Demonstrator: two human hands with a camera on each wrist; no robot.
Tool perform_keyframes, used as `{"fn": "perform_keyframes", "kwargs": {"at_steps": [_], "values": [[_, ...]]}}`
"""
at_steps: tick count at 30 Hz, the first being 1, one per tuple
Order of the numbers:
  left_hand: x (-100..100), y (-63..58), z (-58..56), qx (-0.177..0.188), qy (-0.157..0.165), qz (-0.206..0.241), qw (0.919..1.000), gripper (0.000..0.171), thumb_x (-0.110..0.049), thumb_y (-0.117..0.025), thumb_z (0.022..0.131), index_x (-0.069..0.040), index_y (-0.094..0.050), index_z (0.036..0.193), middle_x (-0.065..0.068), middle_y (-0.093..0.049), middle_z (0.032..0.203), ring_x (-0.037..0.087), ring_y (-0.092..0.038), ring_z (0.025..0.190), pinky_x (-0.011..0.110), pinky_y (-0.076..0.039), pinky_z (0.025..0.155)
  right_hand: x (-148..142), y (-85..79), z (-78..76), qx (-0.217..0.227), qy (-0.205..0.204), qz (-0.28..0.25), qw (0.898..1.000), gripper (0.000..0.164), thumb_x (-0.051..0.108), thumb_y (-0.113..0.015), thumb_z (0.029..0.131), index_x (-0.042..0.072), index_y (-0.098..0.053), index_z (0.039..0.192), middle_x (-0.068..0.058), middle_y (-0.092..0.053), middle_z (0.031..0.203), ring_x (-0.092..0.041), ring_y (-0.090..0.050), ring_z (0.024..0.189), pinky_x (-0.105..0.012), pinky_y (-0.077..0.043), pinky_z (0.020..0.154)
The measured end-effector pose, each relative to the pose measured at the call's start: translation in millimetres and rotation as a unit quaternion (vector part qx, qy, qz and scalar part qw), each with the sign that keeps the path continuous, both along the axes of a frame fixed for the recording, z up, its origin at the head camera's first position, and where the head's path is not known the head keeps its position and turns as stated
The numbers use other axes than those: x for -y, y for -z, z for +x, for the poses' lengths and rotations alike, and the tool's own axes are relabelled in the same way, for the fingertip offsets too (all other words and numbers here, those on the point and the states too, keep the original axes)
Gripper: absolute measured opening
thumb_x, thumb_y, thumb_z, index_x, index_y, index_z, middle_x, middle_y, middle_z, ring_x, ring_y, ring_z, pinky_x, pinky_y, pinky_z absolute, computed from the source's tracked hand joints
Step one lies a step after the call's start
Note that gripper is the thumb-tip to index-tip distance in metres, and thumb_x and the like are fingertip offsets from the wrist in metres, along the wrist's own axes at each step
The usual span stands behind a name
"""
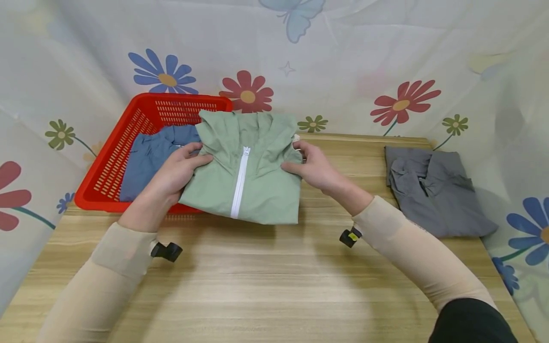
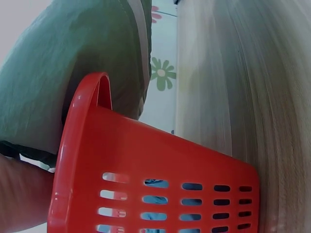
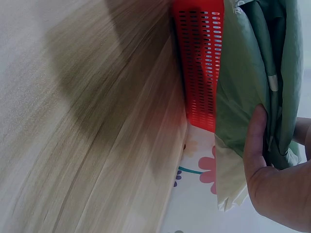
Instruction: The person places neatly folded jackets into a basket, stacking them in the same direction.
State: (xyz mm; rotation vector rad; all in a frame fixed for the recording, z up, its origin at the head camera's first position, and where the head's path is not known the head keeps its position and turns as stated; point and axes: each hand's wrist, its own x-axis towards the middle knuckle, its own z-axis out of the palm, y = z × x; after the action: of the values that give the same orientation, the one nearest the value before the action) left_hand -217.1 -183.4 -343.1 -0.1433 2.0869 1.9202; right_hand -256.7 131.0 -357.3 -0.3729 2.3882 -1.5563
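**Green jacket (image 1: pixel 261 181), folded, held in both grips at the right side of the basket (image 1: pixel 100 206)**

Step in hand: by judgement, moving the folded jacket as one packet over the basket's edge. Next move: would call for level support from both sides, clearance of the right rim, and a gentle release so the folds keep.

1. Backdrop (image 1: pixel 334 52). Pale cloth, hung at the far side and along left and right; some creasing. Printed with flowers (image 1: pixel 165 78) in blue, red and green, and a butterfly (image 1: pixel 296 19) at the far top.

2. Surface (image 1: pixel 257 281). Wood-grain, pale brown; its far edge meets the backdrop. Soft shadows fall on the near part.

3. Basket. Red, slotted walls, open top; set at the far left of the surface.

4. Green jacket. Collar part far, straight folded edge near; raised above the surface, partly over the basket's right side. Whether it touches the rim, cannot tell.

5. Gray garment (image 1: pixel 446 205). Folded, flat on the surface at the far right, well apart from the basket.

6. Blue garment (image 1: pixel 146 157). Folded, inside the basket; partly hidden by the left arm and the jacket.

7. Grips, two, bare. Left grip (image 1: pixel 173 169) pinches the jacket's left edge; right grip (image 1: pixel 319 169) pinches the right edge, thumb on the front, fingers behind.

8. Zip (image 1: pixel 240 183). White, down the jacket's front.
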Motion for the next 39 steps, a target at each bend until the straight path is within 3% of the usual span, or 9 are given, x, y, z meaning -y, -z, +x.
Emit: {"fn": "perform_keyframes", "kwargs": {"at_steps": [14, 39], "values": [[-0.2, 3.9, -5.3, -0.005, 0.006, -0.016, 0.9998, 0.066, -0.027, -0.055, 0.107, -0.007, -0.022, 0.162, 0.006, -0.055, 0.128, 0.009, -0.065, 0.096, 0.024, -0.055, 0.083, 1.5, 6.1, -2.2, 0.003, 0.002, 0.0, 1.0, 0.042, 0.013, -0.071, 0.097, -0.001, -0.052, 0.132, -0.015, -0.059, 0.112, -0.023, -0.054, 0.092, -0.032, -0.048, 0.075], [12.4, 11.6, -13.6, -0.009, -0.006, -0.033, 0.9994, 0.066, -0.029, -0.056, 0.107, -0.007, -0.026, 0.161, 0.007, -0.05, 0.136, 0.009, -0.062, 0.101, 0.024, -0.053, 0.085, 10.7, 4.7, -3.9, 0.002, 0.011, -0.014, 1.0, 0.049, 0.013, -0.072, 0.097, -0.002, -0.052, 0.139, -0.015, -0.058, 0.126, -0.022, -0.053, 0.106, -0.034, -0.048, 0.087]]}}
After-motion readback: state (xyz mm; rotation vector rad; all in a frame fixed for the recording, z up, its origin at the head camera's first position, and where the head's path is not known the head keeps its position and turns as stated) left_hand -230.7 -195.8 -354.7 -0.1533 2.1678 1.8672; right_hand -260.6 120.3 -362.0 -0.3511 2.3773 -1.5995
